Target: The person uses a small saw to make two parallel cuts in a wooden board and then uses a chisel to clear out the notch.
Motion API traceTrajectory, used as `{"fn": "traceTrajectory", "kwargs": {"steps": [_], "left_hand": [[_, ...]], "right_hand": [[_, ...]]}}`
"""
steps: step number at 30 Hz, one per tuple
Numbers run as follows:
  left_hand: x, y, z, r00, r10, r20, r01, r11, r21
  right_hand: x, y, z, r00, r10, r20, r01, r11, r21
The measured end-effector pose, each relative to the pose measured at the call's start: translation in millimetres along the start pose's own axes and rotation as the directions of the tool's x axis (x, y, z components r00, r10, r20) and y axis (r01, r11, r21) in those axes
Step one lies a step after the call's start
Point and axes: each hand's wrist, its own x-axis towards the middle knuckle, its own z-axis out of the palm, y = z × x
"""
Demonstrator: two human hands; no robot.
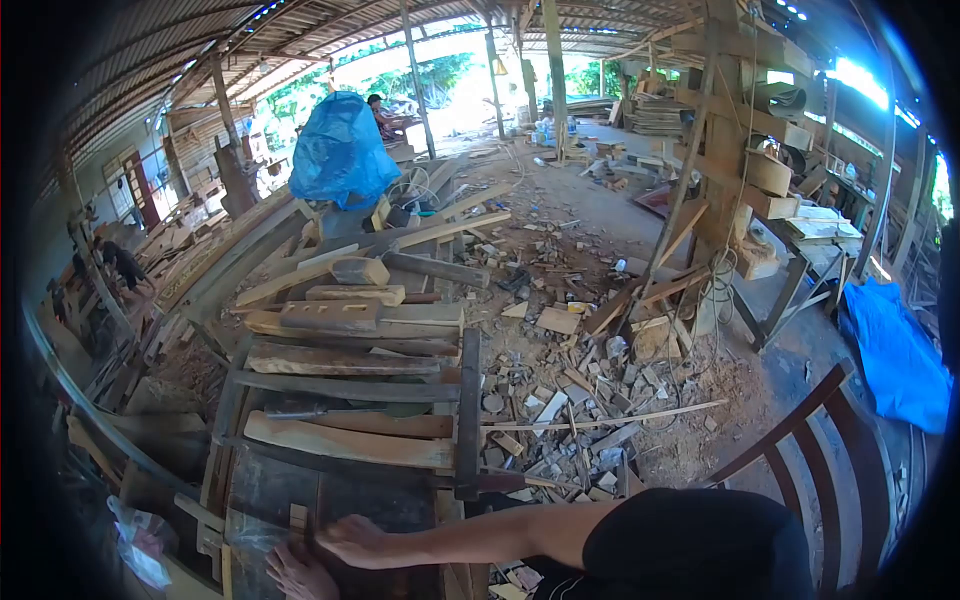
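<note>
At the bottom of the view my left hand [302, 574] lies on the dark bench top [380, 500], fingers stretched out. Just above its fingertips is a small light wooden piece [298, 519]. My right hand [352, 541] reaches in from the right, its fingers curled closed beside that piece. What it grips, if anything, is hidden. Something clear and shiny, like thin plastic [254, 534], lies left of the wooden piece. Beyond my hands a pale shaped wooden plank [345, 441] rests across the bench frame.
Several rough timber pieces [340, 358] lie across the frame ahead. Wood offcuts [590, 440] litter the floor to the right. A slatted wooden chair back [830, 460] stands at lower right, near a blue tarp [900, 350]. Another blue cover [342, 150] stands farther off; a person [125, 265] bends at left.
</note>
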Motion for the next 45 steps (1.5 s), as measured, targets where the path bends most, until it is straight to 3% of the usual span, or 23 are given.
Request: {"fn": "traceTrajectory", "kwargs": {"steps": [5, 7, 8, 12, 14, 15, 17, 18, 20, 24, 26, 28, 29, 30, 31, 32, 33, 35, 37, 40, 42, 43, 45], "left_hand": [[1.5, 8.0, -14.7, 0.997, -0.066, 0.034, 0.068, 0.997, -0.046], [6.1, -1.5, -1.0, 0.999, -0.032, 0.023, 0.033, 0.999, -0.039], [6.9, -3.8, 4.1, 1.000, -0.013, 0.005, 0.013, 0.999, -0.044], [5.1, -2.2, 3.6, 0.999, -0.047, -0.021, 0.046, 0.998, -0.048], [7.3, -3.7, 9.4, 0.998, -0.057, -0.016, 0.056, 0.996, -0.065], [6.9, -2.9, 10.3, 0.998, -0.060, -0.007, 0.060, 0.996, -0.066], [7.0, -1.7, 4.7, 1.000, -0.026, 0.018, 0.025, 0.999, 0.041], [8.0, -3.0, 8.9, 1.000, -0.017, 0.021, 0.016, 0.999, 0.049], [7.7, -4.6, 16.5, 0.979, -0.005, -0.206, -0.036, 0.979, -0.199], [5.6, 0.6, 9.5, 0.981, -0.026, -0.192, -0.009, 0.984, -0.177], [3.4, 5.0, 6.2, 0.972, -0.045, -0.231, 0.006, 0.986, -0.165], [8.4, -1.7, 14.5, 0.976, 0.007, -0.216, -0.042, 0.987, -0.157], [4.6, 12.0, -3.0, 0.987, -0.072, -0.142, 0.053, 0.990, -0.133], [8.5, 4.7, 3.8, 0.993, -0.053, -0.107, 0.037, 0.989, -0.146], [10.9, -9.2, 24.8, 0.964, 0.057, -0.261, -0.092, 0.988, -0.124], [10.8, -4.2, 12.0, 0.989, 0.033, -0.147, -0.050, 0.992, -0.113], [8.3, -3.4, 9.6, 0.959, 0.106, -0.261, -0.135, 0.986, -0.094], [3.7, 4.1, 3.7, 0.973, 0.000, -0.231, -0.025, 0.994, -0.106], [1.1, 6.8, -3.0, 0.981, -0.073, -0.181, 0.061, 0.995, -0.076], [1.2, 8.9, -7.0, 0.983, -0.057, -0.174, 0.023, 0.981, -0.190], [3.5, -3.0, 13.9, 0.969, -0.011, -0.247, -0.007, 0.997, -0.073], [8.5, -13.7, 25.0, 0.979, 0.072, -0.192, -0.087, 0.994, -0.069], [6.0, -6.1, 15.6, 0.993, 0.000, -0.121, -0.016, 0.991, -0.132]], "right_hand": [[-31.2, -3.6, -28.9, 0.991, 0.042, 0.125, -0.031, 0.996, -0.089], [-4.8, 1.8, 3.8, 0.990, -0.086, -0.115, 0.072, 0.990, -0.119], [7.8, -2.3, 6.7, 1.000, -0.015, 0.010, 0.016, 0.992, -0.126], [-15.2, -1.1, -7.0, 1.000, -0.026, -0.003, 0.026, 0.996, -0.084], [-39.4, -7.9, -46.7, 0.975, 0.071, 0.211, -0.050, 0.993, -0.103], [-37.8, -4.8, -41.2, 0.973, 0.073, 0.220, -0.052, 0.993, -0.103], [-23.6, 0.7, -15.2, 1.000, 0.023, 0.000, -0.023, 0.995, -0.099], [-9.0, 0.1, -7.7, 0.999, 0.033, -0.005, -0.033, 0.995, -0.092], [15.2, -2.4, 1.1, 1.000, -0.021, 0.015, 0.022, 0.998, -0.065], [-21.2, -3.3, -12.8, 1.000, -0.001, -0.020, 0.000, 0.998, -0.061], [-41.7, -6.5, -49.0, 0.982, 0.091, 0.166, -0.084, 0.995, -0.047], [-36.1, -3.1, -35.9, 0.995, 0.090, 0.031, -0.088, 0.994, -0.058], [-24.6, 1.0, -23.3, 0.999, 0.043, -0.021, -0.045, 0.997, -0.068], [-5.2, -3.3, -22.8, 0.998, -0.011, -0.069, 0.007, 0.998, -0.062], [17.9, -7.1, -19.7, 0.992, 0.084, 0.094, -0.082, 0.996, -0.029], [25.8, -10.1, -17.8, 0.993, 0.084, 0.079, -0.083, 0.996, -0.015], [24.4, -10.1, -18.1, 0.999, 0.045, 0.031, -0.045, 0.999, -0.010], [1.1, -6.0, -31.0, 0.999, 0.037, 0.034, -0.039, 0.997, 0.063], [-29.5, -4.6, -48.4, 0.996, 0.057, 0.069, -0.056, 0.998, -0.004], [-23.9, -13.6, -50.9, 0.984, 0.101, 0.146, -0.105, 0.994, 0.027], [2.3, -12.6, -41.7, 0.982, 0.107, 0.156, -0.116, 0.992, 0.052], [17.2, -13.0, -28.1, 0.989, 0.085, 0.123, -0.090, 0.995, 0.035], [24.9, -10.2, -9.7, 0.991, 0.095, 0.096, -0.092, 0.995, -0.035]]}}
